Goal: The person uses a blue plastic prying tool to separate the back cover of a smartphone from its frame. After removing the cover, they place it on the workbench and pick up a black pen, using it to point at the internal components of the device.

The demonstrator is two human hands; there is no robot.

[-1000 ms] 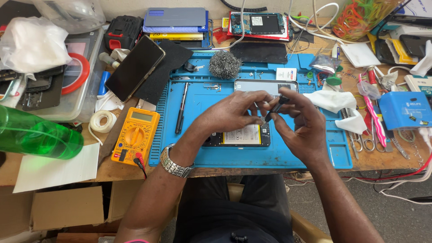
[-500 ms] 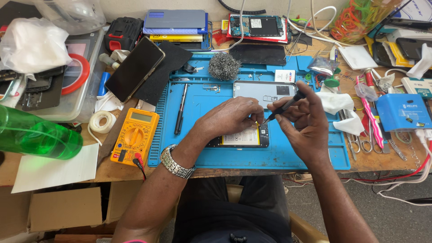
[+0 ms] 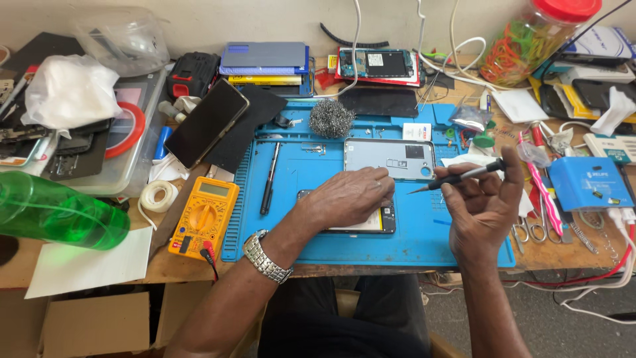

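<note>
I am pinning the opened phone flat on the blue mat with my left hand, fingers spread; right hand fingers are pinching a screwdriver, tip hovering beside it. Unscrewing step, I judge; tip needs seating next.

- Both arms are bare from wrist to elbow, no sleeves in view.
- A silver metal watch sits on the left wrist, with a linked bracelet band that catches the light.
- The right wrist carries nothing.
- Left hand: no gloves; a ring cannot be made out on the fingers.
- Right hand: also ungloved, nails short.
- Below the forearms, dark trousers cover the lap, plain and black-looking, without visible pattern.
</note>
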